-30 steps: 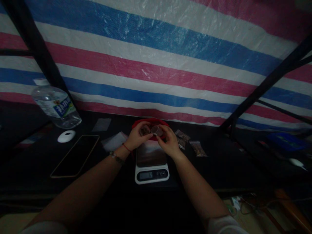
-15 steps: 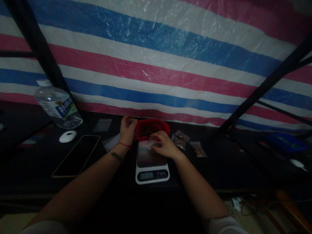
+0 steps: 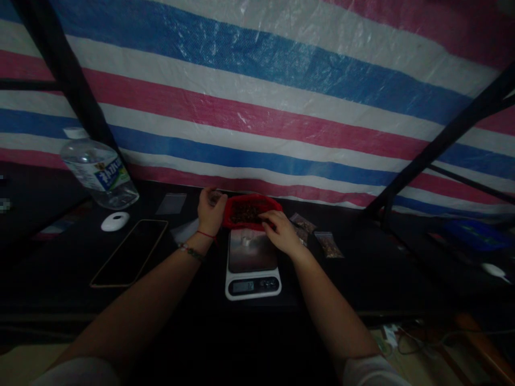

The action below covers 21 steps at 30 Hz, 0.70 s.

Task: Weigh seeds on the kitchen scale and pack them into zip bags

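Observation:
A red bowl [image 3: 274, 203] of small dark brown bits [image 3: 246, 212] stands behind a white kitchen scale [image 3: 252, 294]. My left hand [image 3: 211, 213] is curled at the bowl's left side, around something partly see-through that I cannot make out. My right hand [image 3: 282, 231] reaches to the bowl's front right rim, thumb and fingertips a little apart, with nothing visible between them. A small whitish, clear thing [image 3: 246, 241] shows at the back of the scale's metal plate [image 3: 253, 258]; its kind is unclear. The scale's display is lit, its digits blurred.
Filled small zip bags [image 3: 329, 245] lie right of the bowl. At left are an empty zip bag [image 3: 171, 203], more clear plastic [image 3: 184, 231], a phone [image 3: 131, 253], a white oval object [image 3: 115, 221] and a large bottle [image 3: 100, 171]. A striped sheet [image 3: 257, 118] hangs behind.
My right hand has moved from over the scale plate, where clear plastic was at its fingers, back and right to the bowl's rim. My left hand stays beside the bowl. The view shifts slightly.

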Available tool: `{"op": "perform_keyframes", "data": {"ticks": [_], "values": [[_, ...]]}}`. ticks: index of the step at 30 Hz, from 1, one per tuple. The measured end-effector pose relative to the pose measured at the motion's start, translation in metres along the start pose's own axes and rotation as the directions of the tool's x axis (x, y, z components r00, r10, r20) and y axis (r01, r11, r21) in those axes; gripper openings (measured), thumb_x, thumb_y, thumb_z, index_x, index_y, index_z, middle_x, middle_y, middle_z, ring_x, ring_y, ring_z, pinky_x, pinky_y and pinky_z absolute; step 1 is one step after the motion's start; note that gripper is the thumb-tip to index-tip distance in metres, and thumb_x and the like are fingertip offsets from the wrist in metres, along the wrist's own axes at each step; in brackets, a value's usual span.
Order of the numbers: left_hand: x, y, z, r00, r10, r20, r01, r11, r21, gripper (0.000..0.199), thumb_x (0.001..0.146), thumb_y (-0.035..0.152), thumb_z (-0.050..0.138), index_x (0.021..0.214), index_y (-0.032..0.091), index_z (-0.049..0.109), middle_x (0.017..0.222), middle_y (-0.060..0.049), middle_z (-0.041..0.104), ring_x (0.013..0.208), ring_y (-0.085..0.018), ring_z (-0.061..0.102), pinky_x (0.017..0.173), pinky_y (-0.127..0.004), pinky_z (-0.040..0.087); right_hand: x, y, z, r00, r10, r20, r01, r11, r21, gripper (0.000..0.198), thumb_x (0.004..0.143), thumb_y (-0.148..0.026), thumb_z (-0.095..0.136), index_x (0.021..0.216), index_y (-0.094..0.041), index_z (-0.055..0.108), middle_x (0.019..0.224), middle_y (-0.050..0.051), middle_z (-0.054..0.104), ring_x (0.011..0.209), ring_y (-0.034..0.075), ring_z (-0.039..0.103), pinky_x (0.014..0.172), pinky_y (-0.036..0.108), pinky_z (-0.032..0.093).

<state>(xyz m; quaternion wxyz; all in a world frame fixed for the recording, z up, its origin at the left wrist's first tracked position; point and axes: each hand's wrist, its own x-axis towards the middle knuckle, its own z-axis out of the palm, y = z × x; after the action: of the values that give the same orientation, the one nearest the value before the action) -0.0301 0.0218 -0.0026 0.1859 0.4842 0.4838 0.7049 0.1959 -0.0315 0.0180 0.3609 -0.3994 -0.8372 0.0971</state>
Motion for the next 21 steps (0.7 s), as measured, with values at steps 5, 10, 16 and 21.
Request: {"op": "perform_keyframes", "data": {"ticks": [5,10,16,21], "values": [[0.002,0.0,-0.003,0.998,0.025,0.065,-0.038,0.98,0.197,0.04,0.072,0.033,0.064,0.108,0.018,0.054,0.085,-0.002,0.063,0.079,-0.017,0.062,0.079,-0.031,0.049,0.0,0.02,-0.003,0.991,0.097,0.091,-0.075,0.973,-0.217,0.025,0.082,-0.011,0.056,0.101,-0.017,0.071,0.101,0.009,0.067,0.101,0.021,0.057,0.095,0.037,0.042],[0.002,0.004,-0.005,0.987,-0.072,0.145,0.013,0.929,0.37,0.044,0.072,0.035,0.063,0.111,0.018,0.055,0.095,-0.006,0.066,0.087,-0.021,0.064,0.083,-0.034,0.049,0.002,0.037,-0.001,0.976,0.102,0.193,-0.049,0.963,-0.264,0.018,0.084,-0.014,0.055,0.088,-0.017,0.072,0.093,0.009,0.068,0.095,0.02,0.06,0.092,0.033,0.042],[0.004,-0.012,-0.006,0.944,-0.208,0.257,0.04,0.843,0.536,0.049,0.071,0.039,0.065,0.114,0.018,0.057,0.105,-0.01,0.067,0.096,-0.026,0.064,0.086,-0.036,0.048,0.015,0.052,0.025,0.965,0.264,-0.007,-0.262,0.957,-0.121,0.021,0.087,-0.017,0.048,0.092,-0.016,0.068,0.095,0.008,0.069,0.091,0.019,0.062,0.087,0.03,0.045],[0.008,-0.023,-0.006,0.917,-0.281,0.283,0.074,0.817,0.572,0.055,0.072,0.043,0.064,0.119,0.017,0.057,0.113,-0.014,0.066,0.103,-0.03,0.063,0.09,-0.039,0.047,0.019,0.067,0.041,0.892,0.45,-0.055,-0.443,0.891,0.1,0.025,0.09,-0.025,0.041,0.097,-0.015,0.063,0.089,0.006,0.068,0.079,0.016,0.063,0.079,0.028,0.048]]}}
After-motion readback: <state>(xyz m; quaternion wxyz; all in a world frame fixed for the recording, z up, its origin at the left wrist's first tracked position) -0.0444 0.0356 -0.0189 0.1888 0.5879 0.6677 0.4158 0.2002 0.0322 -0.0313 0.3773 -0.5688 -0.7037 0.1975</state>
